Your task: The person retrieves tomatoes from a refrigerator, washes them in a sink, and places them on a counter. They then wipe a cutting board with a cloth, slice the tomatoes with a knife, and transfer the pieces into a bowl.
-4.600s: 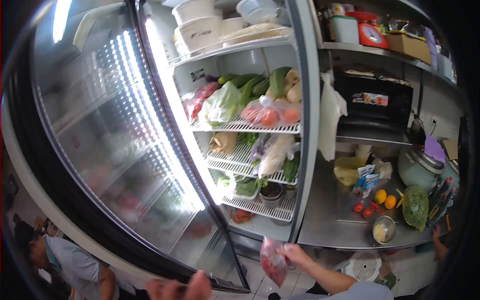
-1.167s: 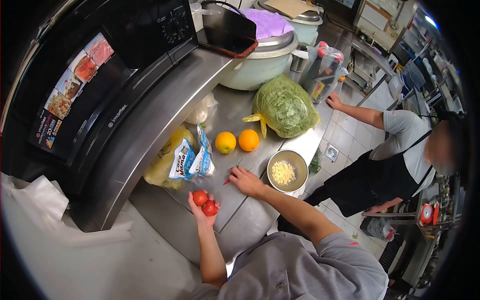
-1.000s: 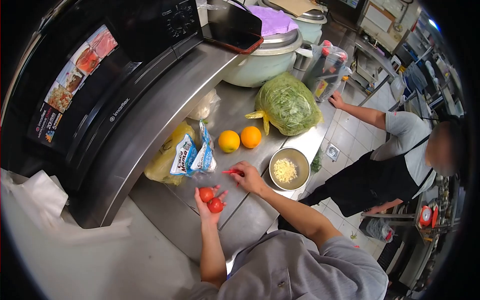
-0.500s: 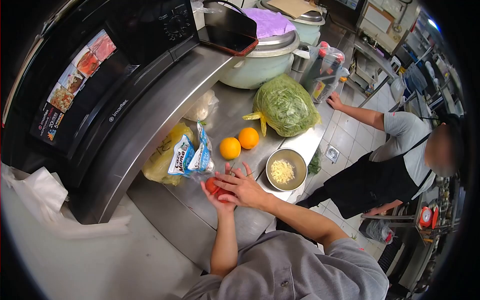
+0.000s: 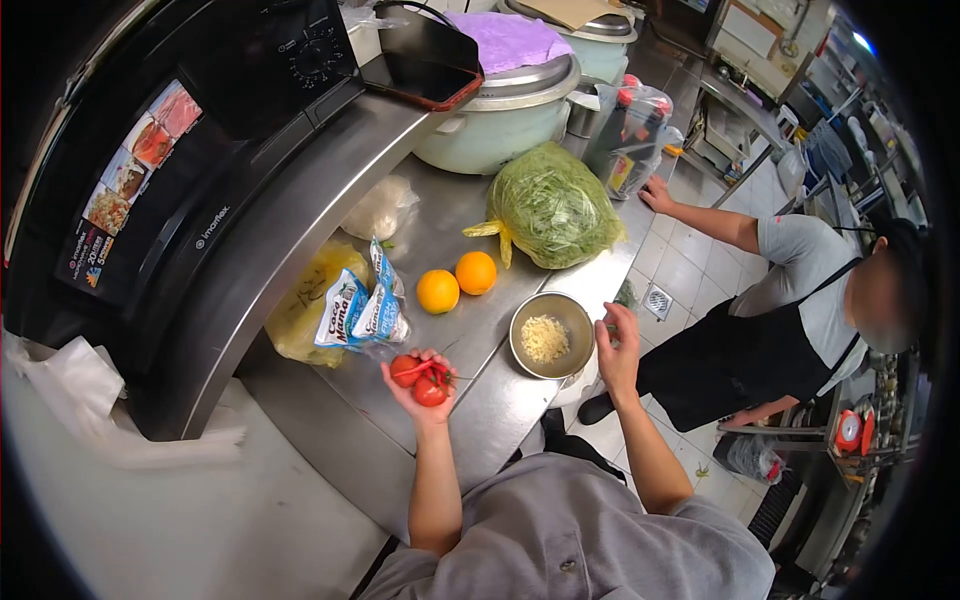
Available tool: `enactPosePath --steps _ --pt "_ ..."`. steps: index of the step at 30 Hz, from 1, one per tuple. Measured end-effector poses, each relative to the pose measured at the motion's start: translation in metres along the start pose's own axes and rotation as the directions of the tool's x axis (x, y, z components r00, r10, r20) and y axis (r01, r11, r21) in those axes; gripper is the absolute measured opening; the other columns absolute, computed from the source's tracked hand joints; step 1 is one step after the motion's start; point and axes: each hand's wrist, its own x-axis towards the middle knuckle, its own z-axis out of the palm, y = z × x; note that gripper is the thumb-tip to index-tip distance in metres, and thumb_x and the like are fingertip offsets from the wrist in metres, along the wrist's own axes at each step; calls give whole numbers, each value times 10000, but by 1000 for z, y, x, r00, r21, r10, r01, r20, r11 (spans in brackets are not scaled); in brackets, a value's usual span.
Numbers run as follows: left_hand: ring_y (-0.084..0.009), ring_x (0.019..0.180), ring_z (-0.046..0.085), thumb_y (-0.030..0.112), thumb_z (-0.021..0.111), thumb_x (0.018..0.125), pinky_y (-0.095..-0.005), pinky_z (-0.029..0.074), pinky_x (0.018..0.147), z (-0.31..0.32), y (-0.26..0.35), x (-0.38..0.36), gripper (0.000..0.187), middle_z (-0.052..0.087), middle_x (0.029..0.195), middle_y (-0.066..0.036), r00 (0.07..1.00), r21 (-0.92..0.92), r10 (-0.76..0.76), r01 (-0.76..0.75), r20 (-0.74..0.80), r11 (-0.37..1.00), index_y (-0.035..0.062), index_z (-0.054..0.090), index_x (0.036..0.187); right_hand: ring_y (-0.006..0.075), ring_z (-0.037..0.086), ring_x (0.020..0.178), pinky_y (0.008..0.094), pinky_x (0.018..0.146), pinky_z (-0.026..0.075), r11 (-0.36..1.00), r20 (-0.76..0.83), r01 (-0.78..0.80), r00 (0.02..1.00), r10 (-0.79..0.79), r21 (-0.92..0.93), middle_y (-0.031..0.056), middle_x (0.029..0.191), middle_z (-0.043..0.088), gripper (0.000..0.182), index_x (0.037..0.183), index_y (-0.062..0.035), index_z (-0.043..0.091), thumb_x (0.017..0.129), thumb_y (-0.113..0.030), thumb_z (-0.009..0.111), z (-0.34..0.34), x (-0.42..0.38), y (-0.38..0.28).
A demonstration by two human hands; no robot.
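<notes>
Two red tomatoes [image 5: 431, 390] and slim red chili peppers [image 5: 428, 367] rest in my upturned left hand [image 5: 424, 408], its fingers cupped round them. Thin green stems poke out at the side. My right hand [image 5: 619, 355] is raised just right of a steel bowl [image 5: 578, 322], fingers loosely bent and apart from the thumb, with nothing visible in them. Inside the bowl lies chopped pale yellow food [image 5: 545, 339], perhaps garlic or ginger. Beyond my left hand stand two Coco Mama packs [image 5: 344, 310]. Two oranges [image 5: 437, 291] sit side by side on the steel counter [image 5: 470, 335].
A plastic bag of leafy greens [image 5: 555, 208], a yellow bag [image 5: 305, 310] and a bag of white food [image 5: 380, 210] lie around. Bagged bottles [image 5: 628, 140] and a large pot [image 5: 480, 140] stand behind. A microwave [image 5: 200, 170] is left; a co-worker [image 5: 740, 340] leans on the counter at right.
My right hand has lifted off the tomatoes and moved right, past the bowl. The tomatoes stay in my left hand, with the chili peppers now plainly visible. The whole view has shifted slightly.
</notes>
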Motion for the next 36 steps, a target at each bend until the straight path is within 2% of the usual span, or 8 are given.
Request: enactPosePath --steps 4,6,10,16,21,26,32,36 --pt "-217 841 565 619 526 865 -433 521 740 12 -3 -27 527 527 926 -46 994 -103 61 -70 -87 992 99 537 956 183 646 835 291 704 541 945 176 -328 930 323 -3 118 979 640 448 1294 -5 486 919 -202 635 -4 -16 39" --pt "-216 833 562 618 520 867 -418 511 722 15 -7 -47 521 531 917 -49 993 -107 79 -88 -92 990 102 542 939 180 659 678 291 591 551 631 549 -768 577 605 112 139 944 652 495 1309 11 443 929 -252 622 1 -18 37" --pt "-211 792 544 620 521 860 -397 487 690 20 -42 -123 514 531 887 -56 970 -128 188 -208 -155 970 110 550 910 226 692 779 308 583 571 781 692 -602 635 343 166 166 1006 664 365 1238 49 503 938 -154 538 25 -31 68" --pt "-235 812 539 634 504 866 -424 480 737 5 -140 -244 528 531 917 -69 879 -111 469 -476 -83 872 111 550 926 175 645 828 296 597 537 841 929 -530 355 104 108 89 1074 638 387 1243 -17 506 901 -178 588 25 -42 71" --pt "-243 830 564 612 466 900 -433 515 741 -13 -240 -360 534 544 920 -86 672 -172 710 -740 -210 650 85 542 939 161 611 636 306 497 511 906 989 -418 144 -10 70 86 865 633 258 1091 4 540 854 -95 572 6 -107 66" --pt "-240 824 565 604 460 908 -425 507 751 -27 -288 -445 525 537 930 -92 391 -120 879 -921 -272 372 86 541 931 185 641 699 286 474 514 953 956 -265 -286 66 -145 121 994 652 353 1183 10 542 835 -56 549 4 -184 45" --pt "-244 826 565 600 457 911 -430 506 747 -29 -320 -545 518 535 924 -88 106 -95 945 -992 -311 80 88 536 927 183 633 643 284 487 519 989 837 -90 -544 51 -119 122 928 657 306 1127 17 550 837 -82 551 26 -307 -4" --pt "-242 816 568 599 455 911 -438 503 743 -43 -337 -635 515 542 905 -86 -25 -46 959 -998 -281 -40 90 537 923 210 605 531 321 453 509 995 823 -47 -567 41 -82 111 851 655 359 1150 -10 544 806 -111 545 67 -408 -29"
